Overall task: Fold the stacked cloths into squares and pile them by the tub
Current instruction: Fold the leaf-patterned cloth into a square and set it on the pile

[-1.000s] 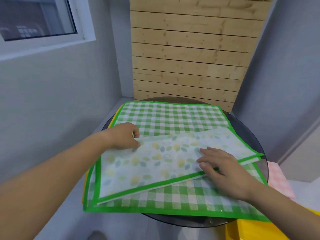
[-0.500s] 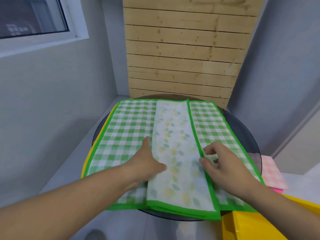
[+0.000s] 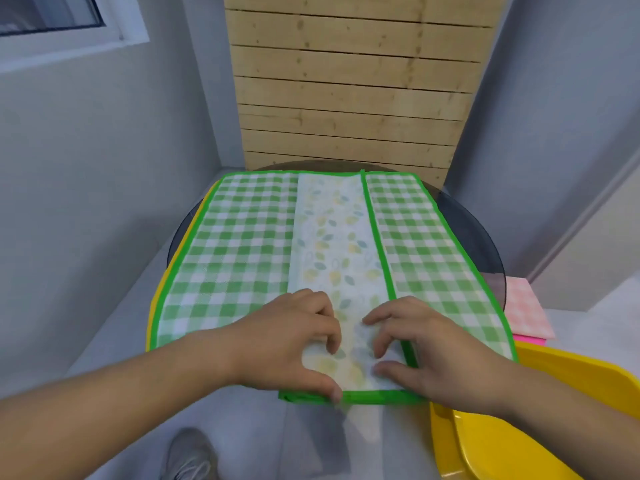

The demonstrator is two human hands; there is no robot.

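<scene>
A long strip of folded cloth (image 3: pixel 332 244), pale with a leaf print and a green border, lies down the middle of a green checked cloth (image 3: pixel 239 251). Both rest on a round dark glass table (image 3: pixel 485 244). My left hand (image 3: pixel 294 344) and my right hand (image 3: pixel 419 344) sit side by side on the strip's near end, each pinching it between thumb and fingers at the table's front edge. A yellow cloth edge (image 3: pixel 162 289) peeks out under the checked cloth on the left. The yellow tub (image 3: pixel 554 393) stands at the lower right.
A folded pink checked cloth (image 3: pixel 526 310) lies on a white surface right of the table, beside the tub. Grey walls close in on the left and right, with a wooden slat panel (image 3: pixel 349 95) behind. A grey shoe (image 3: pixel 190 455) shows on the floor below.
The leaf-print strip went from lying crosswise to lying lengthwise down the middle. Both hands slid back to its near end and closed on it.
</scene>
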